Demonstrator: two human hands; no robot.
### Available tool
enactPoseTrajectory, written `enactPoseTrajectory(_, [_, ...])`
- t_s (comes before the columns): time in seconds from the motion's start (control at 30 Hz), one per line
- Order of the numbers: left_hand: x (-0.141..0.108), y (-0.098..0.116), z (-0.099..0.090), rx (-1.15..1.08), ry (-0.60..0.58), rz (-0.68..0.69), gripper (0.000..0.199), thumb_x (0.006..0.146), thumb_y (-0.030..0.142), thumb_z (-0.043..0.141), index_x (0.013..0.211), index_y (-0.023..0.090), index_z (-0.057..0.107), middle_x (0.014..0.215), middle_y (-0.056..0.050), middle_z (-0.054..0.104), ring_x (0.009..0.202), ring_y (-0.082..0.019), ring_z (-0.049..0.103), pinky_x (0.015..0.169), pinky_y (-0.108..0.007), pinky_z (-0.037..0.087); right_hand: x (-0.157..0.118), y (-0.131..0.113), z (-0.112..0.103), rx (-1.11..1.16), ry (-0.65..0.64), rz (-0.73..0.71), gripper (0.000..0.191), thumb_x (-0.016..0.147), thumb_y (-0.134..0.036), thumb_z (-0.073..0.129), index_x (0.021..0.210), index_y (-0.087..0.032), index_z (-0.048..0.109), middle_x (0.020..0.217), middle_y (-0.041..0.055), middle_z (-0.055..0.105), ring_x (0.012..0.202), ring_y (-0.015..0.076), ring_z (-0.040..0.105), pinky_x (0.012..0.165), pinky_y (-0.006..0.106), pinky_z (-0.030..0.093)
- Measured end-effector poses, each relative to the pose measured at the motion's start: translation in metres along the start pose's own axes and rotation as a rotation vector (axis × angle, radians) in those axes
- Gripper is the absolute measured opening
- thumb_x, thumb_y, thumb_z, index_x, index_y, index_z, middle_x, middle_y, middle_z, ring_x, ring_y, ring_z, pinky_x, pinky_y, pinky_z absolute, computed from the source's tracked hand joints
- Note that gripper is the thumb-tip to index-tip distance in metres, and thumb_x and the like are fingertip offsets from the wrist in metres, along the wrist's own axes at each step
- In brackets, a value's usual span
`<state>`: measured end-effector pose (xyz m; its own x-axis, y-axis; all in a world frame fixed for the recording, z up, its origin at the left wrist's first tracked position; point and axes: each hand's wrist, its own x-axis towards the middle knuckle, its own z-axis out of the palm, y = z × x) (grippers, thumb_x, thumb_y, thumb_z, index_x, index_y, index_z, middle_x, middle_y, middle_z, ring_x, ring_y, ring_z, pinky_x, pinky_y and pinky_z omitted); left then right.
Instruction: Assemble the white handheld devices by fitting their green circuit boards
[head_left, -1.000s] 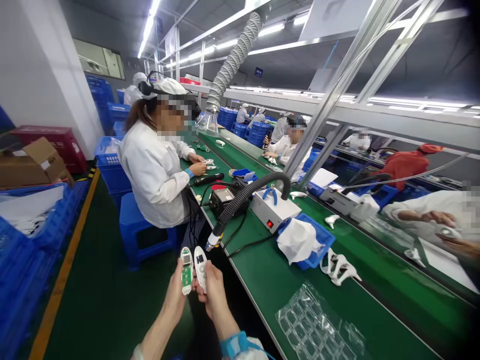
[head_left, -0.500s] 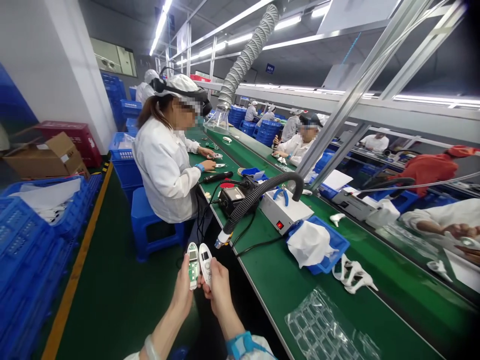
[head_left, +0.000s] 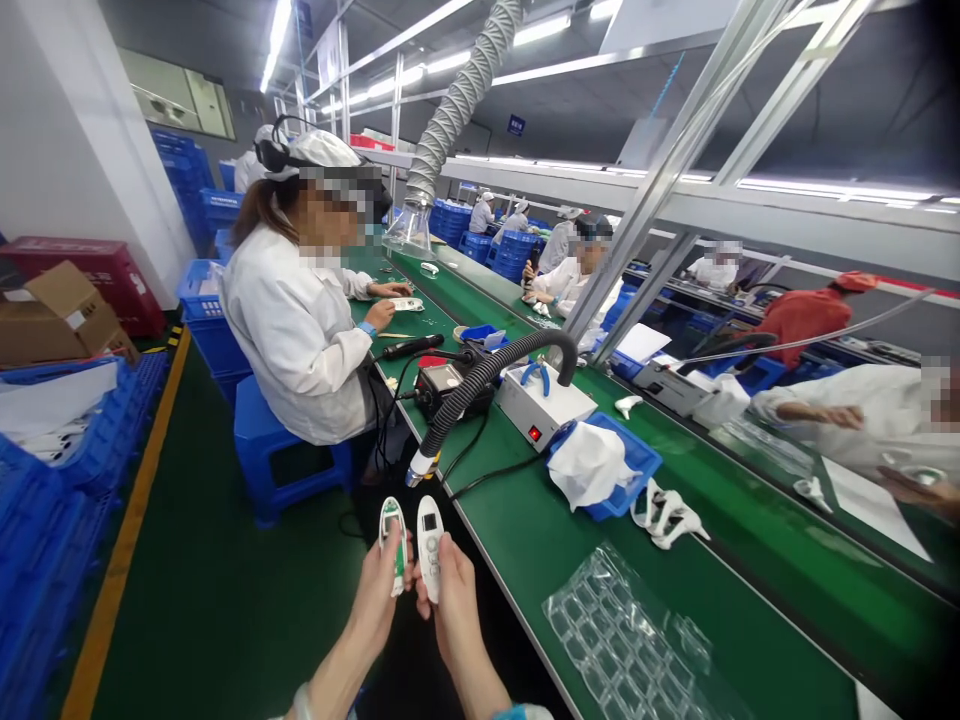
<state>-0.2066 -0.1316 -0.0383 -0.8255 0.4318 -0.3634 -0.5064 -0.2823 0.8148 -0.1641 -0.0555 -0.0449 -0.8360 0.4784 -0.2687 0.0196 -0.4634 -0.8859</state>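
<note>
My left hand (head_left: 377,583) is closed around a white shell half with a green circuit board (head_left: 398,570) in it, the thumb lying over the board. In my right hand (head_left: 454,578) is a white front cover (head_left: 430,540) with a small dark window and round button shapes. The two pieces stand upright side by side, slightly apart, just off the bench's near edge. Above them hangs the metal-tipped end of a black flexible hose (head_left: 469,405), touching neither piece.
A clear blister tray (head_left: 622,640) lies on the green bench (head_left: 517,530) at right. Beyond it are a blue bin (head_left: 637,465) with white cloth, white plastic parts (head_left: 667,515) and a white box (head_left: 544,400) with pliers. A co-worker (head_left: 300,320) sits at left on a blue stool (head_left: 292,470).
My hands have moved slightly right and down in view, and the two pieces are farther apart. My left thumb now lies over the circuit board. The surroundings have shifted left with my head.
</note>
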Motion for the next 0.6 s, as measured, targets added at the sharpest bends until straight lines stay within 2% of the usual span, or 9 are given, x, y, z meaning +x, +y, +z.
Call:
enactPoseTrajectory(0.07, [-0.017,-0.006,0.002,0.052,-0.029,0.001,0.039,0.073,0.051,0.070,0.063,0.018,0.053,0.048,0.006,0.048,0.045,-0.011,0.044,0.046,-0.022,0.037,-0.014,0.003,-0.010,-0.023,0.041,-0.050,0.052,0.083,-0.067,0.049,0.069,-0.017,0.056,0.048,-0.0037,0.050,0.039,0.0083,0.042,0.038,0.020,0.034])
enactPoseTrajectory(0.17, [-0.038,-0.014,0.006,0.142,-0.031,-0.007,0.030,0.066,0.037,0.081,0.073,0.015,0.060,0.055,0.005,0.053,0.053,-0.011,0.046,0.051,-0.021,0.037,-0.035,0.008,-0.021,-0.119,0.164,-0.123,0.047,0.087,-0.061,0.048,0.074,-0.018,0.058,0.061,-0.0011,0.056,0.054,0.0120,0.053,0.051,0.022,0.044])
enactPoseTrajectory(0.23, [-0.045,-0.017,0.014,0.214,-0.011,-0.009,0.031,0.062,0.034,0.083,0.073,0.015,0.061,0.057,0.005,0.054,0.054,-0.011,0.044,0.052,-0.021,0.036,-0.047,0.006,-0.026,-0.169,0.210,-0.162,0.045,0.090,-0.059,0.042,0.079,-0.019,0.059,0.070,0.0012,0.060,0.065,0.0154,0.058,0.060,0.025,0.049])
enactPoseTrajectory(0.3, [-0.047,-0.016,0.023,0.287,-0.014,-0.001,0.034,0.059,0.036,0.084,0.067,0.015,0.058,0.055,0.005,0.051,0.054,-0.011,0.042,0.051,-0.022,0.035,-0.055,-0.008,-0.031,-0.259,0.215,-0.232,0.044,0.093,-0.056,0.038,0.082,-0.019,0.060,0.076,0.0027,0.061,0.072,0.0175,0.061,0.067,0.028,0.051])
enactPoseTrajectory(0.37, [-0.047,-0.013,0.034,0.330,-0.034,0.007,0.038,0.059,0.042,0.083,0.063,0.016,0.055,0.052,0.006,0.048,0.052,-0.011,0.039,0.049,-0.022,0.032,-0.056,-0.037,-0.042,-0.438,0.215,-0.359,0.039,0.095,-0.049,0.038,0.086,-0.020,0.062,0.082,0.0040,0.063,0.078,0.0181,0.062,0.072,0.028,0.051])
enactPoseTrajectory(0.43, [-0.047,-0.008,0.042,0.333,-0.058,-0.005,0.040,0.059,0.047,0.081,0.062,0.016,0.054,0.051,0.007,0.044,0.052,-0.010,0.035,0.048,-0.022,0.029,-0.047,-0.079,-0.063,-0.691,0.266,-0.521,0.030,0.095,-0.042,0.042,0.096,-0.020,0.064,0.091,0.0052,0.064,0.085,0.0182,0.062,0.077,0.028,0.050])
enactPoseTrajectory(0.5, [-0.048,-0.002,0.048,0.324,-0.085,-0.024,0.043,0.060,0.050,0.079,0.061,0.016,0.054,0.050,0.007,0.041,0.051,-0.009,0.032,0.048,-0.022,0.026,-0.029,-0.128,-0.090,-0.958,0.497,-0.677,0.028,0.092,-0.039,0.045,0.099,-0.019,0.064,0.090,0.0060,0.064,0.081,0.0188,0.061,0.072,0.029,0.050])
enactPoseTrajectory(0.53, [-0.049,0.000,0.051,0.323,-0.093,-0.031,0.044,0.059,0.051,0.079,0.060,0.016,0.053,0.050,0.008,0.040,0.051,-0.009,0.031,0.049,-0.023,0.025,-0.017,-0.151,-0.105,-1.005,0.579,-0.710,0.029,0.090,-0.039,0.047,0.099,-0.018,0.064,0.090,0.0075,0.062,0.082,0.0208,0.059,0.073,0.032,0.049])
enactPoseTrajectory(0.6, [-0.053,0.004,0.054,0.322,-0.091,-0.036,0.045,0.058,0.052,0.080,0.059,0.016,0.054,0.048,0.008,0.038,0.050,-0.009,0.030,0.050,-0.023,0.025,0.008,-0.188,-0.132,-1.070,0.692,-0.754,0.034,0.088,-0.038,0.048,0.111,-0.016,0.062,0.104,0.0128,0.058,0.096,0.0270,0.053,0.084,0.041,0.044])
